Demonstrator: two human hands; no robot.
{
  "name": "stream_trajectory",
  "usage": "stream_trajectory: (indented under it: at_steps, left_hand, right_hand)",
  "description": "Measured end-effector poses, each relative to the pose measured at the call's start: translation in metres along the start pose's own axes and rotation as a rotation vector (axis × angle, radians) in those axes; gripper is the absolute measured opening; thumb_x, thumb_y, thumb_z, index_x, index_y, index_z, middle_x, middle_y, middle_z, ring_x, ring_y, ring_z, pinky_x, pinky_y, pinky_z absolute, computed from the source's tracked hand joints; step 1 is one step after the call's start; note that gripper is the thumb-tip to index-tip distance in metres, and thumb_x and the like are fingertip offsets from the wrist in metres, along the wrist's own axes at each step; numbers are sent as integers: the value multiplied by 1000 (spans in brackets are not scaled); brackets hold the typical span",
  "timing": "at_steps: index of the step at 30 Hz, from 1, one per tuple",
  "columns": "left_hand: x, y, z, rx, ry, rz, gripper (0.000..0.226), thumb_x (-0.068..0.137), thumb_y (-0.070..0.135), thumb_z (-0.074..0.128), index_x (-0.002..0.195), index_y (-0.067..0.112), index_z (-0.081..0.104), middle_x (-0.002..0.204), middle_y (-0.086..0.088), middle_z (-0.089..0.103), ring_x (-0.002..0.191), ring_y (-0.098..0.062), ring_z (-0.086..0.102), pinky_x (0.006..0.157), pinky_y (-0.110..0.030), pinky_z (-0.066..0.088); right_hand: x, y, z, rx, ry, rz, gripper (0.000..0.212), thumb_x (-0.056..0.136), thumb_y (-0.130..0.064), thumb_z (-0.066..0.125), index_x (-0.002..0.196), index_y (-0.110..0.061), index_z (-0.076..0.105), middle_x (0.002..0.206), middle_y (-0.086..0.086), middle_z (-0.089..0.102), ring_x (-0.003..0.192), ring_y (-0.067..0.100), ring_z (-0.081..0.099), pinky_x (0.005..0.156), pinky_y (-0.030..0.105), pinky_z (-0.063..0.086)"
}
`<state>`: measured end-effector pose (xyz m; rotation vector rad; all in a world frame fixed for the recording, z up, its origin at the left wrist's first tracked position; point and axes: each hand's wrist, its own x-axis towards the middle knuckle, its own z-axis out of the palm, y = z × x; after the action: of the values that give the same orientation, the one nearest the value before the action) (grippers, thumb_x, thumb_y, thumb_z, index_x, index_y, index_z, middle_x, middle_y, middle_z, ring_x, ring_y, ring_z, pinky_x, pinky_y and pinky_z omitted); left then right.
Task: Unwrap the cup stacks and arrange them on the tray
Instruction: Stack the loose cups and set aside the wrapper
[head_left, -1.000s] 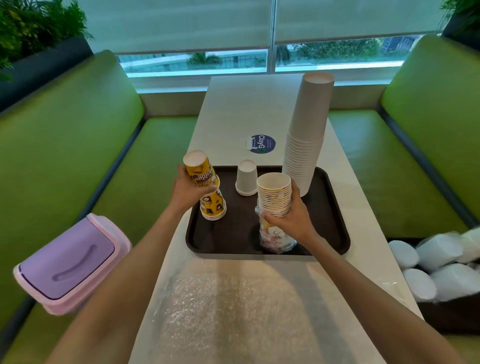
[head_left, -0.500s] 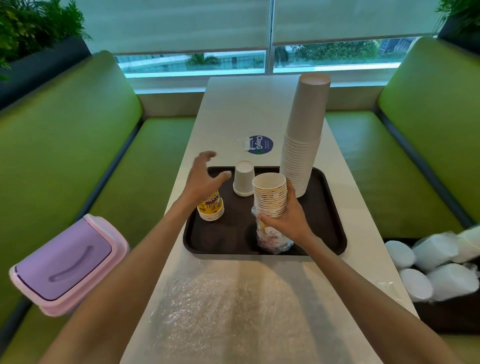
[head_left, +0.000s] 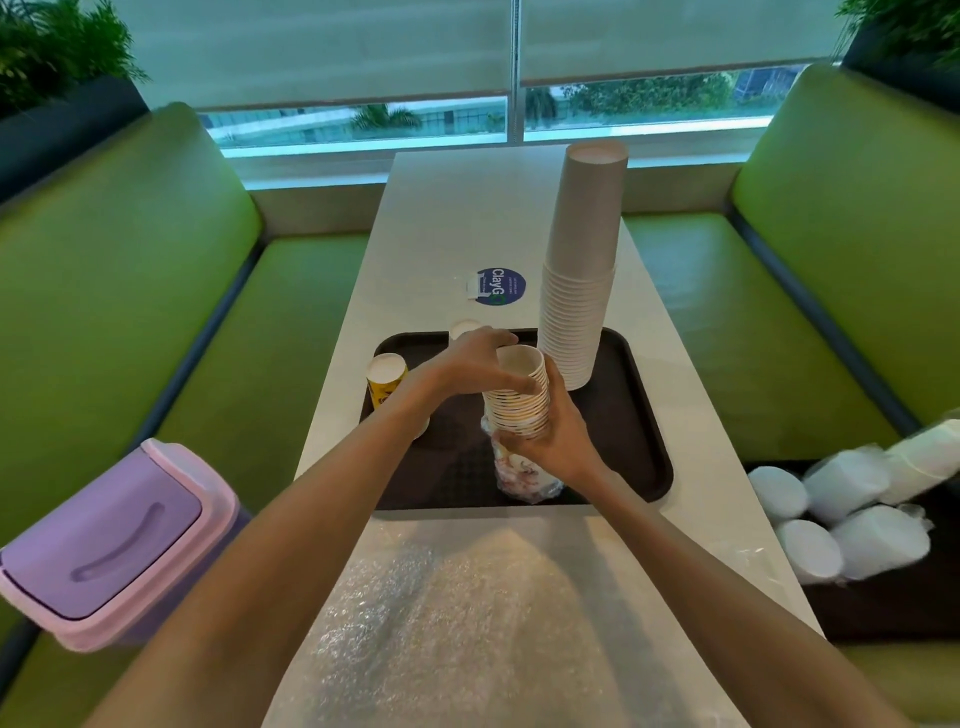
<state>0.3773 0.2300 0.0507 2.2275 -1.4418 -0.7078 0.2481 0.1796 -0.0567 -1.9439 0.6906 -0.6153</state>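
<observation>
A dark brown tray lies on the white table. Near its front stands a stack of patterned paper cups, its lower part still in crumpled clear wrap. My right hand grips the stack from the right, at the wrap's upper edge. My left hand curls its fingers round the stack's top rim. A yellow cup stack stands upside down at the tray's left edge. A small white cup is mostly hidden behind my left hand. A tall grey cup stack stands at the tray's back right.
Bubble wrap covers the near table. A purple bin with a pink rim sits on the left green bench. Wrapped white cup stacks lie in a dark tray on the right bench. A blue round sticker lies beyond the tray.
My left hand let go of the yellow stack on the tray's left and moved right onto the top of the patterned stack. My right hand kept its hold.
</observation>
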Motion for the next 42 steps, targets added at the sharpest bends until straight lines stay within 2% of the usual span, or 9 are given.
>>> stream_trajectory:
  at_steps: [5, 15, 19, 24, 30, 33, 35, 38, 42]
  left_hand:
    - [0, 0, -1, 32, 24, 4, 76, 78, 46, 73, 141, 14, 44, 142, -6, 45, 127, -25, 45, 95, -32, 41]
    - [-4, 6, -9, 78, 156, 25, 74, 79, 53, 68, 138, 13, 47, 140, -8, 48, 124, -26, 46, 95, -34, 42]
    - [-14, 4, -36, -100, 265, 50, 63, 79, 44, 72, 129, 11, 54, 119, -7, 57, 101, -18, 54, 80, -27, 48]
    - [-30, -19, -60, -153, 64, -103, 59, 79, 37, 73, 127, 12, 50, 109, -4, 58, 98, -20, 58, 88, -33, 49]
    - [-39, -36, -50, -127, -118, -189, 47, 75, 38, 76, 111, 14, 58, 99, -3, 62, 90, -17, 58, 73, -24, 44]
    - [-38, -50, -58, -307, 86, -166, 54, 70, 35, 78, 111, 11, 51, 98, 0, 59, 81, -10, 55, 65, -19, 43]
    - [-36, -64, -63, -496, 321, -118, 68, 68, 27, 83, 120, 7, 45, 110, 1, 58, 97, -14, 59, 80, -21, 49]
    - [-35, -85, -62, -524, 609, -114, 68, 68, 12, 84, 120, 10, 39, 118, -2, 53, 110, -17, 54, 94, -32, 47]
    - [-37, -107, -42, -458, 641, -185, 68, 67, 10, 85, 114, 13, 36, 117, -2, 53, 107, -15, 51, 88, -28, 45]
  right_hand:
    - [0, -1, -2, 5, 1, -14, 102, 71, -35, 83, 143, -41, 10, 147, -1, 39, 135, 17, 40, 110, 41, 37]
    - [-3, -1, -6, 15, -15, -40, 101, 72, -34, 82, 141, -44, 10, 143, -1, 43, 131, 17, 45, 107, 42, 43]
    - [-2, -1, -11, 23, 1, -44, 97, 69, -41, 81, 138, -42, 13, 135, -10, 45, 122, 8, 48, 101, 35, 45]
    - [-1, -2, -13, 44, 20, -42, 89, 67, -42, 81, 128, -51, 17, 130, -14, 44, 117, 4, 47, 96, 23, 42]
    - [-3, -4, -8, 31, 22, -43, 90, 66, -45, 80, 129, -50, 16, 132, -12, 40, 121, 4, 44, 97, 19, 38]
    - [-3, -3, -9, 29, 27, -29, 93, 68, -37, 84, 132, -43, 16, 136, -8, 41, 124, 8, 43, 100, 25, 39]
    - [-3, -2, -9, 18, 26, -13, 100, 69, -34, 84, 138, -36, 13, 143, 0, 40, 129, 14, 42, 105, 33, 39]
    - [-3, -2, -8, -2, 14, 15, 107, 69, -32, 84, 146, -26, 10, 148, 3, 37, 135, 20, 40, 109, 41, 38]
    - [-3, -2, -7, -7, 16, 20, 106, 69, -31, 85, 144, -28, 11, 147, 3, 38, 134, 21, 40, 108, 40, 38]
